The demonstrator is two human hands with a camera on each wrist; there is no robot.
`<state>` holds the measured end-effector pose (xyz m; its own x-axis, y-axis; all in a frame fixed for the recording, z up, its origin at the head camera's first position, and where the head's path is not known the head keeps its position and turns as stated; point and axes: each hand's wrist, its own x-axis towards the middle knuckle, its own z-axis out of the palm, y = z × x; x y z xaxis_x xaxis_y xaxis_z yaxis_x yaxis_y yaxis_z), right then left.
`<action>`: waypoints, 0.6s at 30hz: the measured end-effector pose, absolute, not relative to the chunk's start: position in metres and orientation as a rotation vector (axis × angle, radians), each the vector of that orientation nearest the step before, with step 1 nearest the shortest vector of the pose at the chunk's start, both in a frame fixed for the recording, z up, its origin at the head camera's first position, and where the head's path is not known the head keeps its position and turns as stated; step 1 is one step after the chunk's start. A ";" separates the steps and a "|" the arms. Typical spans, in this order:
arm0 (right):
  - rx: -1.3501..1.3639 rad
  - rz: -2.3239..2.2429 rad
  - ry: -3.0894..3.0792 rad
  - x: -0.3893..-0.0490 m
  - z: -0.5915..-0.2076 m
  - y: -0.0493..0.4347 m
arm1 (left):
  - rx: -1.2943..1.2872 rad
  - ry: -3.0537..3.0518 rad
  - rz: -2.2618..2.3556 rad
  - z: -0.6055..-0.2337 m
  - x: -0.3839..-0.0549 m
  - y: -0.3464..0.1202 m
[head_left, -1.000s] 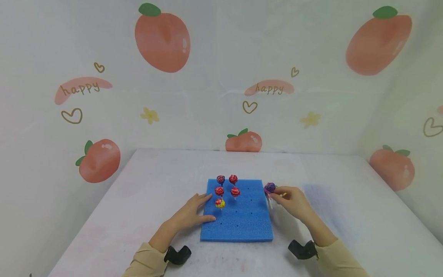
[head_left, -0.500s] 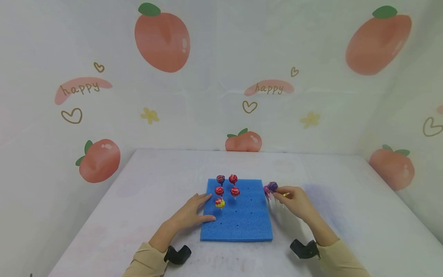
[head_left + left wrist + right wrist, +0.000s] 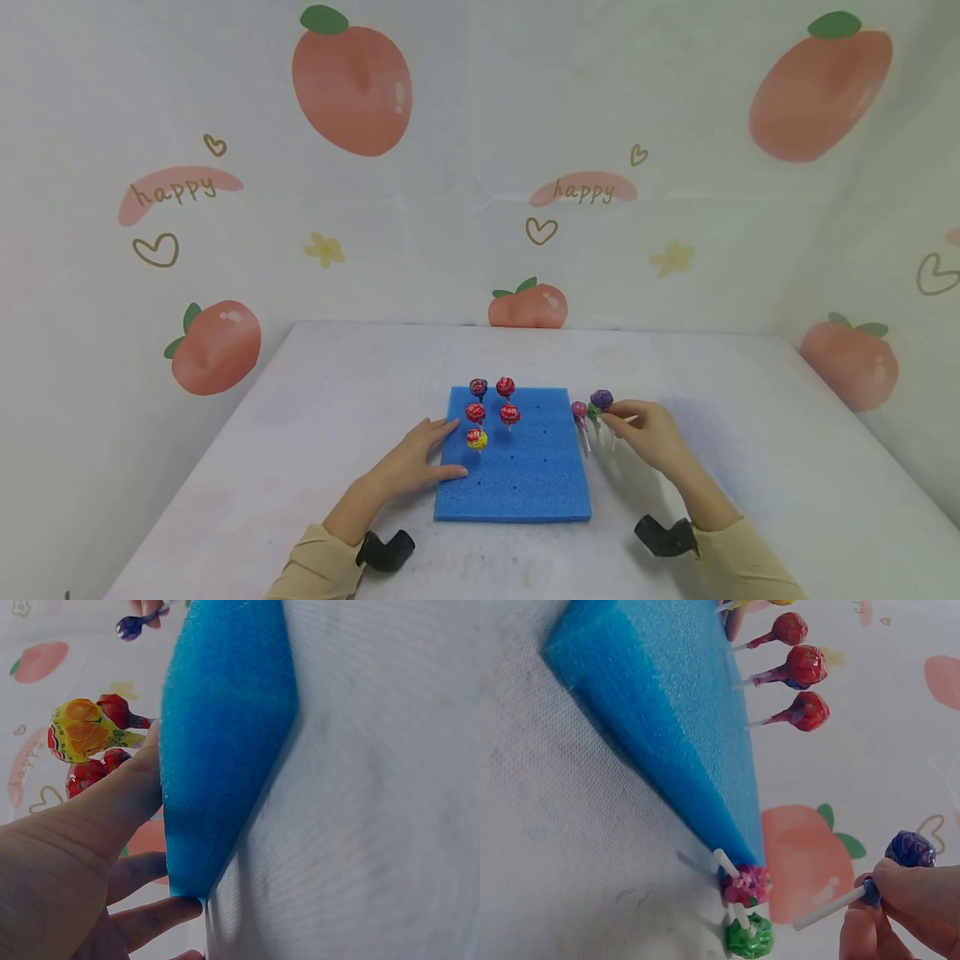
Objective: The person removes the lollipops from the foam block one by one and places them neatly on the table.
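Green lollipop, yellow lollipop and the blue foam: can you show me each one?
Green lollipop [image 3: 751,942], right wrist view, on its wrapped head.
Yellow lollipop [image 3: 79,731], left wrist view, on its wrapped head.
Blue foam [image 3: 528,473], head view, on its top.

The blue block [image 3: 551,496] looks like matt, porous foam; lollipop wrappers [image 3: 808,663] are glossy and crinkled, their sticks [image 3: 830,909] smooth; the worktop [image 3: 360,375] looks matt, cloth-like, woven

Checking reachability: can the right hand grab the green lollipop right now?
Probably not: the green lollipop is close by, but the right hand pinches the purple lollipop and would likely need freeing first.
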<state>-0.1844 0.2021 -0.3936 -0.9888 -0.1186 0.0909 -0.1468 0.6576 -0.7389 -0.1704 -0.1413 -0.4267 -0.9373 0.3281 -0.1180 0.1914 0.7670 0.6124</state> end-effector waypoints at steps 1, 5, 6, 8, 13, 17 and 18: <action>0.224 1.261 -2.829 -0.184 -0.393 0.202 | 0.408 2.743 0.918 -0.427 -0.170 -0.141; 0.209 1.234 -2.835 -0.183 -0.393 0.204 | 0.409 2.739 0.926 -0.426 -0.170 -0.142; 0.208 1.228 -2.834 -0.183 -0.394 0.204 | 0.409 2.739 0.927 -0.426 -0.170 -0.142; 0.203 1.226 -2.831 -0.184 -0.394 0.205 | 0.409 2.738 0.928 -0.425 -0.170 -0.141; 0.188 1.214 -2.831 -0.183 -0.396 0.207 | 0.406 2.740 0.925 -0.425 -0.170 -0.141; 0.168 1.195 -2.832 -0.184 -0.396 0.209 | 0.405 2.740 0.931 -0.425 -0.170 -0.141; 0.163 1.196 -2.831 -0.184 -0.397 0.209 | 0.408 2.740 0.935 -0.425 -0.170 -0.141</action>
<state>-0.1842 0.2093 -0.3966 -0.9924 -0.0728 0.0996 -0.1222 0.6925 -0.7110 -0.1697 -0.1408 -0.4245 -0.9378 0.3276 -0.1147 0.1892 0.7594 0.6226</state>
